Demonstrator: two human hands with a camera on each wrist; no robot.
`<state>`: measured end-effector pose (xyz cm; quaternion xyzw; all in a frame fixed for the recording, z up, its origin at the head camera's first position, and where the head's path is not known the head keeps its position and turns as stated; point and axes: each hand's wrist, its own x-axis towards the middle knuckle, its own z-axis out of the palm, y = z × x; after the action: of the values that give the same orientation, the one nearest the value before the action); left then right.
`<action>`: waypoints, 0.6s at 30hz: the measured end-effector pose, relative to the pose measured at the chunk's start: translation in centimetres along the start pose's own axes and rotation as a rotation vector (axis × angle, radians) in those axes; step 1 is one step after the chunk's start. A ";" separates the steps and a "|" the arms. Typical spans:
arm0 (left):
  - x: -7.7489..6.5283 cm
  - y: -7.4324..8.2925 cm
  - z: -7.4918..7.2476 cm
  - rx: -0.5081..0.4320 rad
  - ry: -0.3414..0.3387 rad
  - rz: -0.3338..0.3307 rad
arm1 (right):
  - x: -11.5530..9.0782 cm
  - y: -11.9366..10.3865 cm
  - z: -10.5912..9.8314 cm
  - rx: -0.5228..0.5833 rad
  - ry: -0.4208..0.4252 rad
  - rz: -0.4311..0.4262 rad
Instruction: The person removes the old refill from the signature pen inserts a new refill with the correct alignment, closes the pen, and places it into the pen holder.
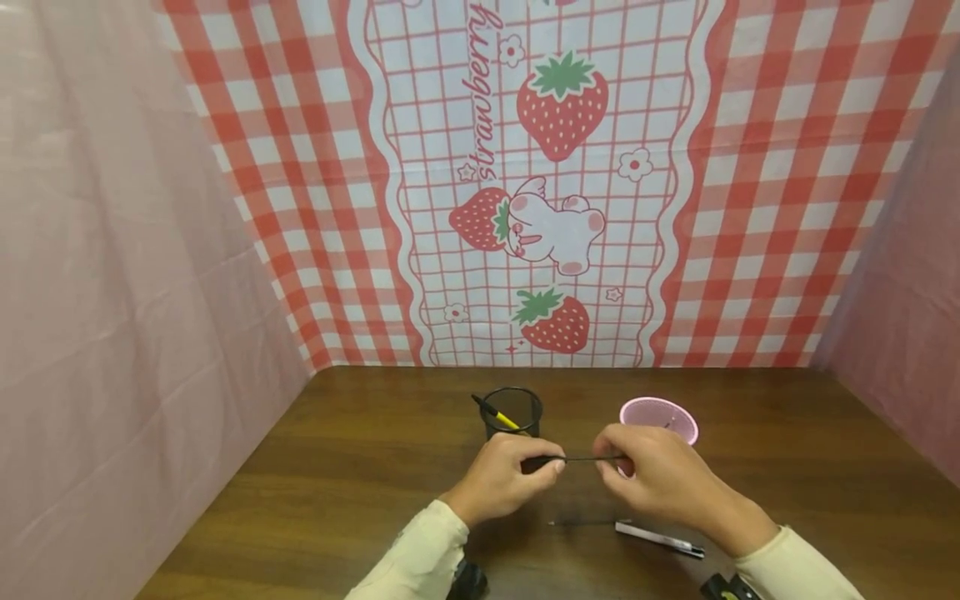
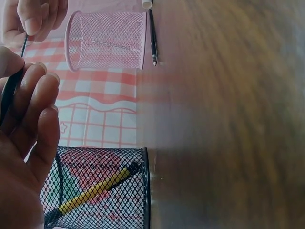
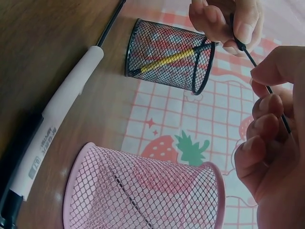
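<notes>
Over the table, my left hand holds a slim black pen barrel between thumb and fingers. My right hand pinches a thin dark pen refill, which spans the gap between both hands and meets the barrel's end. Below them lies a white pen barrel with a black end. Another thin dark refill lies at its left end. Behind the left hand stands a black mesh pen cup with a yellow-and-black pen leaning in it.
A pink mesh cup stands behind the right hand, with a thin dark stick inside. The wooden table ends at a red checked strawberry cloth. Pink curtains hang at both sides.
</notes>
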<state>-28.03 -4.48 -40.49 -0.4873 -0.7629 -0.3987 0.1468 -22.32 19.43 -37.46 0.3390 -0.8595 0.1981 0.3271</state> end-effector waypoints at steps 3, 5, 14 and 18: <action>0.0 0.0 0.0 0.014 0.011 0.019 | 0.1 0.0 -0.2 0.030 0.000 -0.026; 0.1 0.0 0.0 0.012 0.023 0.025 | 0.2 0.0 -0.2 0.043 0.002 -0.042; -0.1 -0.2 -0.3 -0.001 0.032 0.015 | 0.4 0.0 0.0 0.080 0.021 -0.067; -0.1 -0.1 -0.6 0.012 0.027 0.001 | 0.5 0.0 0.1 0.117 0.016 -0.048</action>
<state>-28.21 -5.03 -40.19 -0.4813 -0.7631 -0.4005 0.1601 -22.63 19.10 -37.15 0.3766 -0.8354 0.2430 0.3182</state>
